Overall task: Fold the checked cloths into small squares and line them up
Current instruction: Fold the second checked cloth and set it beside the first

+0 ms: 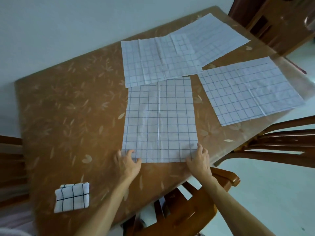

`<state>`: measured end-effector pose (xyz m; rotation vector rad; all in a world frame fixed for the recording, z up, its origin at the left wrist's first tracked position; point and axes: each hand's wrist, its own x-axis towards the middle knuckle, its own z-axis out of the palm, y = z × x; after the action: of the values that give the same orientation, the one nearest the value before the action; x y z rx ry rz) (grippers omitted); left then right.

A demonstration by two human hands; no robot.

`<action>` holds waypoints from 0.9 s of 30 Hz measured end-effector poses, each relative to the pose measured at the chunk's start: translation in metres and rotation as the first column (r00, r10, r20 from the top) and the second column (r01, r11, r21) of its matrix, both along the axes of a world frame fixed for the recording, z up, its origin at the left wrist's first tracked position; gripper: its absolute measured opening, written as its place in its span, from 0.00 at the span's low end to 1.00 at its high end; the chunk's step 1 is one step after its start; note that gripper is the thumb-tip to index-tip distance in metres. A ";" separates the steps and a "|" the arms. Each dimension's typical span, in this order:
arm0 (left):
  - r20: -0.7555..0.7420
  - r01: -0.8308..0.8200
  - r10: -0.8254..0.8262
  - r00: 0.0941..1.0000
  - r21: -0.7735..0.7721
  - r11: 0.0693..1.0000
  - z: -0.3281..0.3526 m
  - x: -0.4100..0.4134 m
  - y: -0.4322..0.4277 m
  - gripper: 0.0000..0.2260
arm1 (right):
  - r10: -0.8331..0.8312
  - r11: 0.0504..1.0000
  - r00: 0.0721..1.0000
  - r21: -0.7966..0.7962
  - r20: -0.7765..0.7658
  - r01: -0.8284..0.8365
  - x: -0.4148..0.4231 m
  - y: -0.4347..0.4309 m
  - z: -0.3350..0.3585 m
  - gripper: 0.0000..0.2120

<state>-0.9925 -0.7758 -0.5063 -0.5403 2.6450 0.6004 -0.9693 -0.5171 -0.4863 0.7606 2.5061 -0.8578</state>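
A white cloth with dark checks [159, 120] lies flat in front of me on the brown table [71, 103]. My left hand [127, 161] pinches its near left corner. My right hand [198, 160] pinches its near right corner. Behind it a second checked cloth [160, 60] lies spread out and overlaps a third [213, 36] at the far right. Another spread cloth [250, 89] lies to the right, near the table edge. One cloth folded into a small square [72, 197] sits at the near left.
The table has a brown leaf-pattern cover. Wooden chairs stand around it: one under my arms [187, 206], one at the right [276, 143], one at the left edge [10, 166], one at the far right [272, 26]. A pale wall runs behind.
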 end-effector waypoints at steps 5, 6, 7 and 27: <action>-0.049 -0.113 0.117 0.992 0.068 0.991 -0.001 -0.008 -0.012 0.13 | -0.195 0.972 0.980 -0.121 0.048 0.200 -0.019 0.004 0.000 0.29; -0.042 -0.153 0.159 0.986 0.122 0.981 -0.002 -0.007 -0.012 0.13 | -0.223 0.962 0.973 -0.150 0.060 0.229 -0.021 0.003 0.000 0.27; -0.020 -0.184 0.190 0.981 0.181 0.966 -0.003 -0.006 -0.012 0.13 | -0.226 0.959 0.972 -0.163 0.065 0.234 -0.024 0.003 0.000 0.25; -0.255 -0.032 0.074 0.964 0.164 0.986 0.025 0.084 -0.040 0.09 | 0.090 0.951 0.992 -0.288 -0.090 -0.112 0.018 -0.013 0.018 0.04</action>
<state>-0.9083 -0.8158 -0.4809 -0.5169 2.7987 0.9495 -0.9513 -0.5296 -0.4682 0.5049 2.3809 -1.2060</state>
